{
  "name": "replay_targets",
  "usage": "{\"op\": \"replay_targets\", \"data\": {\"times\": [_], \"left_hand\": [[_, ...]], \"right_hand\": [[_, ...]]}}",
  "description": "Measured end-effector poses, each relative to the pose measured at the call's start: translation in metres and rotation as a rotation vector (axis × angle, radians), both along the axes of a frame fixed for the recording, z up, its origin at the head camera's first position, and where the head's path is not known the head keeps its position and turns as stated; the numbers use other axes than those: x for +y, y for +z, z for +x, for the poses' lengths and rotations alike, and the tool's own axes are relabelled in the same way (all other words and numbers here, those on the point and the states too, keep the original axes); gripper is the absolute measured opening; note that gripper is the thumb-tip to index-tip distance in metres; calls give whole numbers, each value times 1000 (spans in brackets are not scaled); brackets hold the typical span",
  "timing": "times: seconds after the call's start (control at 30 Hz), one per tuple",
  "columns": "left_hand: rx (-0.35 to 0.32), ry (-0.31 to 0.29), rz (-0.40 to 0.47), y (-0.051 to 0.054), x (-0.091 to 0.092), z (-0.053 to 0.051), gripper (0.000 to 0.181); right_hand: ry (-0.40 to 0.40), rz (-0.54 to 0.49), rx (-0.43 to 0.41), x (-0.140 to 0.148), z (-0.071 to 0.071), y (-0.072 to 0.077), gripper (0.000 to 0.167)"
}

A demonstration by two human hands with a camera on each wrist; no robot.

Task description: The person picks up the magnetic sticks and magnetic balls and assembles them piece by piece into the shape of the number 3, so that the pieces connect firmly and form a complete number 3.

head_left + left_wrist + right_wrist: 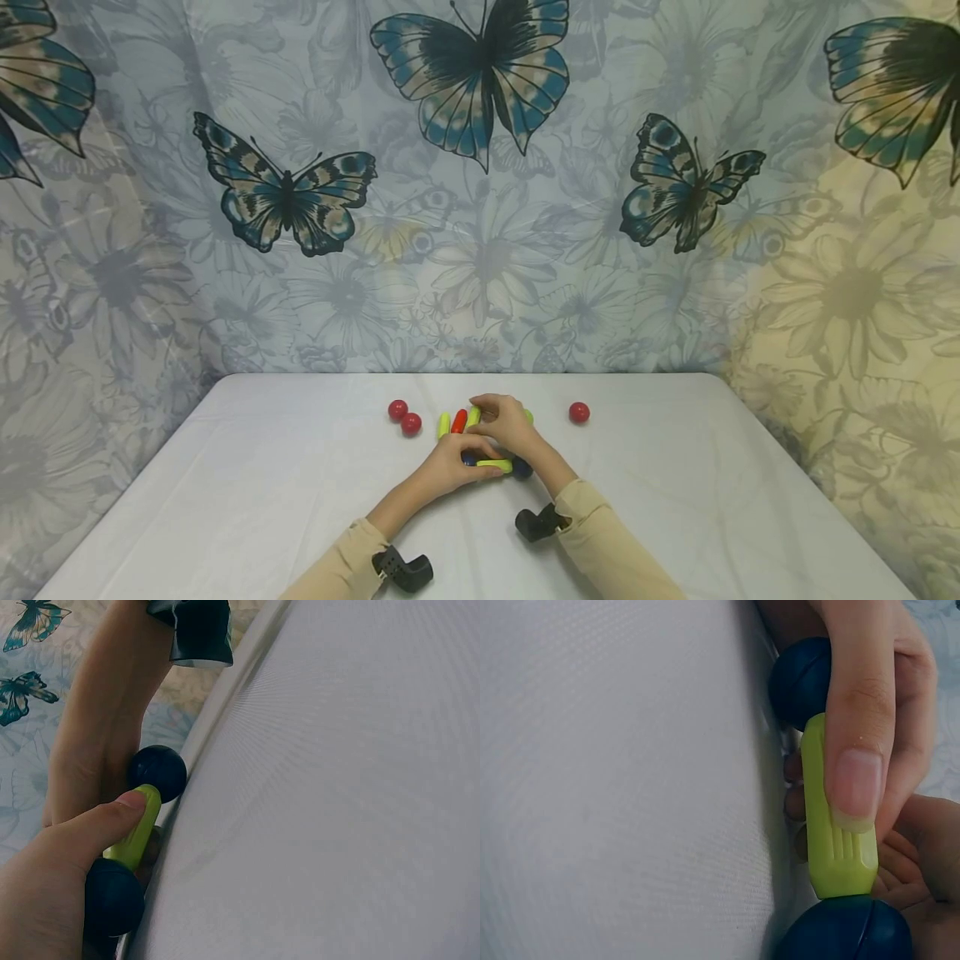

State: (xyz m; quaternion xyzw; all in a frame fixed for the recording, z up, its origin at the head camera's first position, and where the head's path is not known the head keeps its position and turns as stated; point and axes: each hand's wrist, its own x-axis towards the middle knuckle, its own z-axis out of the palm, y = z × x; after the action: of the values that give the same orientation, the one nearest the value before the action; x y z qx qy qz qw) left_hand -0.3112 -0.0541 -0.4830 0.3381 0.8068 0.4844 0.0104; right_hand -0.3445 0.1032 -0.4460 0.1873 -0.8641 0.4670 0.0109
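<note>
Right hand (506,422) is pinching a green bar (473,417) beside a red bar (459,421); left hand (448,463) is pinching a ball-ended bar (494,466).

The left sleeve (333,562) and right sleeve (611,542) were plain beige.
Their cloth looked loose and creased, bunched near the cuffs, which ended short of the wrists. Beside each cuff sat a black camera: the left camera (411,573) and the right camera (536,525) shared a stubby, curved housing with a rounded end. The left wrist view showed dark, smooth, angled faces and a pale edge on one housing. The left hand (453,465) and right hand (510,425) were bare.
</note>
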Motion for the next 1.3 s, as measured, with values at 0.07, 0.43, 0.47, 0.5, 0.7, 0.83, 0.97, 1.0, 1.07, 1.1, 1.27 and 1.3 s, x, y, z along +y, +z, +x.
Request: {"op": "replay_targets", "data": {"times": [0.07,0.43,0.47,0.5,0.7,0.83,0.97,1.0,1.07,1.1,1.27,1.3], "left_hand": [[-2,1,0,0,0,1,17],[-25,0,48,0,1,2,19],[-28,-2,49,1,0,2,19],[-30,-2,46,1,0,2,19],[-47,-4,21,1,0,1,18],[-53,-4,12,1,0,1,18],[-56,-2,16,2,1,1,18],[-57,-2,17,2,1,1,18],[-55,-1,17,2,1,1,18],[-54,0,15,2,1,2,17],[-60,6,9,1,1,1,17],[-63,9,8,1,1,1,17]], "right_hand": [[-10,10,6,2,0,1,46],[3,-72,1,15,-5,9,51],[-4,-81,-2,16,-5,10,51],[-13,-92,-10,18,-6,10,51],[-64,-115,-22,26,-8,10,51],[-67,-119,-2,33,-9,9,52],[-65,-130,12,41,-10,10,52],[-66,-131,14,43,-10,10,52],[-70,-146,18,47,-11,9,52],[-70,-154,20,49,-12,8,52],[-87,-177,26,57,-14,4,53],[-93,-177,27,58,-14,3,52]]}}
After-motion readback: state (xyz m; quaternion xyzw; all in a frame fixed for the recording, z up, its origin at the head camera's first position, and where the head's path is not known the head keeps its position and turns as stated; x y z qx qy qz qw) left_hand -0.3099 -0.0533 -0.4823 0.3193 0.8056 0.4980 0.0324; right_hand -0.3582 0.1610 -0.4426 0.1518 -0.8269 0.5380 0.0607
